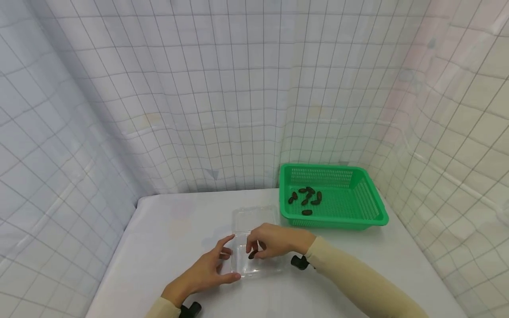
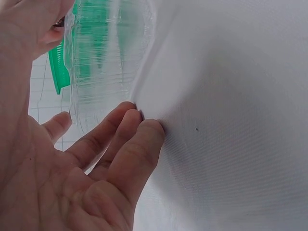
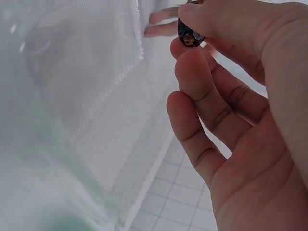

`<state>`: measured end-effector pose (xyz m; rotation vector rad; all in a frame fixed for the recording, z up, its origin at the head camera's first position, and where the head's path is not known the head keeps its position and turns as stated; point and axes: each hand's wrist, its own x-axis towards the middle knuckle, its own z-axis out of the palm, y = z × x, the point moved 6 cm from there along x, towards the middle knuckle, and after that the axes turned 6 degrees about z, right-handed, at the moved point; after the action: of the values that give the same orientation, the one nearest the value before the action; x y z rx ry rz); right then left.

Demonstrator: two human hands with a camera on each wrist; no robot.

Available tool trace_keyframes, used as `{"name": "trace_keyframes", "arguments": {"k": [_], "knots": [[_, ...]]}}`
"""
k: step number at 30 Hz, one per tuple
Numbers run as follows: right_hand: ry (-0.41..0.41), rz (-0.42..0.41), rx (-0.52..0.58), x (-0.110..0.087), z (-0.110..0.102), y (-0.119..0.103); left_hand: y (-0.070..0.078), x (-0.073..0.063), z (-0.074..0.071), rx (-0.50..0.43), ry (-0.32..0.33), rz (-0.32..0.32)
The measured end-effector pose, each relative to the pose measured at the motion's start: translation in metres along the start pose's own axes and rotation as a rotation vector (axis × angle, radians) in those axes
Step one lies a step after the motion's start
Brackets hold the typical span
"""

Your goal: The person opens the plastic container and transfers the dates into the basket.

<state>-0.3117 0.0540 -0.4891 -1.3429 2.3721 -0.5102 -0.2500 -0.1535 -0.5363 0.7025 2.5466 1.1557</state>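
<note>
A clear plastic box (image 1: 254, 267) lies with its lid (image 1: 254, 215) folded back away from me. My right hand (image 1: 272, 240) is over the box and pinches a small dark oval piece (image 1: 252, 254) between thumb and fingertips. In the right wrist view, the dark piece (image 3: 189, 34) is glossy with a golden-brown patch. At the box's left side rests my left hand (image 1: 208, 269), its thumb by the near corner and index finger by the far one. The left wrist view shows the left fingers (image 2: 137, 149) loosely bent against the white cloth beside the clear wall.
A green slotted basket (image 1: 350, 223) stands at the back right of the white-covered table (image 1: 171, 229). Several dark oval pieces (image 1: 307, 212) lie in its left half. White gridded curtains (image 1: 222, 97) hang behind and on both sides.
</note>
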Motion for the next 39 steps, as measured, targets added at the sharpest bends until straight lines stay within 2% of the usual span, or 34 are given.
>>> {"name": "trace_keyframes", "arguments": {"k": [9, 18, 23, 39], "knots": [[0.076, -0.005, 0.025, -0.028, -0.024, 0.008, 0.0, 0.0, 0.001, -0.02, 0.018, -0.001], [0.133, 0.013, 0.048, -0.048, -0.038, 0.022, -0.001, -0.001, -0.001, -0.005, 0.021, 0.003], [0.174, 0.012, 0.038, -0.056, -0.045, 0.029, -0.001, -0.001, -0.001, -0.011, 0.018, 0.004], [0.233, 0.085, 0.018, -0.077, -0.07, 0.045, -0.005, -0.001, 0.001, -0.013, 0.004, 0.008]]}}
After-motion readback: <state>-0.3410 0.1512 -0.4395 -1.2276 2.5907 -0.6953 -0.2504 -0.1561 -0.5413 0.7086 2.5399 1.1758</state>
